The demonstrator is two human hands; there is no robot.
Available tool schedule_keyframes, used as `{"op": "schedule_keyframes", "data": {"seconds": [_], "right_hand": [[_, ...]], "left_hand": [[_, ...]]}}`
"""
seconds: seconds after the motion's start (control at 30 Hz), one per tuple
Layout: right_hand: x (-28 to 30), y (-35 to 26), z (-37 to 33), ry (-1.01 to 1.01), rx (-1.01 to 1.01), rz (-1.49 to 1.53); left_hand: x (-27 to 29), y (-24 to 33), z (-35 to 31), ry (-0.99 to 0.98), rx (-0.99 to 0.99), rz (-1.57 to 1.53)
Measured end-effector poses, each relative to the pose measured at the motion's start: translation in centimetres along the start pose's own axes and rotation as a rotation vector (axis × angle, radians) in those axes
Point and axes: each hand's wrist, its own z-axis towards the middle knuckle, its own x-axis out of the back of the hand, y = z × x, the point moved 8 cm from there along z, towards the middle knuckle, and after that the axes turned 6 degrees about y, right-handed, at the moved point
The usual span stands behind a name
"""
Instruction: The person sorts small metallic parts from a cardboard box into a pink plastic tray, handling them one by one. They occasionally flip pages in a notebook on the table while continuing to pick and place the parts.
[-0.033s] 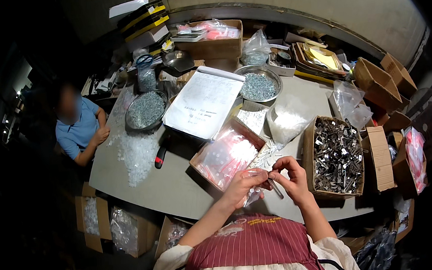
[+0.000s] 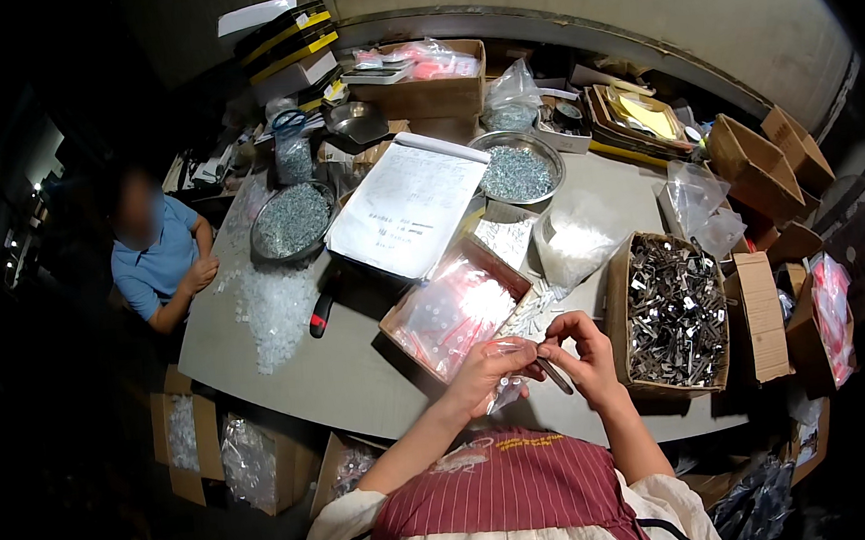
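Close above the table's near edge, my two hands meet fingertip to fingertip. My left hand (image 2: pixel 488 372) is closed on a small clear plastic bag (image 2: pixel 506 393), which hangs crumpled below its fingers. Between the hands a slim dark metal piece (image 2: pixel 558 374) slants down to the right. My right hand (image 2: pixel 589 357) pinches its upper end, and the left fingertips lie against it. Just beyond the left hand is a cardboard box (image 2: pixel 393 323) with clear, red-edged plastic bags (image 2: pixel 451 314) in it. Right of my right hand stands a carton (image 2: pixel 618 327) full of dark metal parts (image 2: pixel 678 313).
Two metal bowls of small silvery parts, one left (image 2: pixel 294 221) and one behind (image 2: pixel 518 172), flank a clipboard with papers (image 2: pixel 410 206). Small clear plastic pieces (image 2: pixel 277 316) lie beside a black-and-red handle (image 2: pixel 323 311). A bag of white pieces (image 2: pixel 573 245) is nearby. Another person (image 2: pixel 162 251) sits at left.
The slim metal piece has turned slightly in my fingers and its lower end sits a little further right. Both hands stay nearly in place.
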Motion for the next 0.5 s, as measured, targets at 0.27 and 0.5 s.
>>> {"op": "schedule_keyframes", "data": {"seconds": [0.27,0.5], "right_hand": [[-1.0,3.0,-1.7,-0.201,-0.523,0.356],[1.3,3.1,-1.7,-0.052,-0.452,0.347]], "left_hand": [[1.3,2.0,-0.4,0.112,-0.248,0.139],[1.7,3.7,-0.9,0.212,-0.505,0.516]]}}
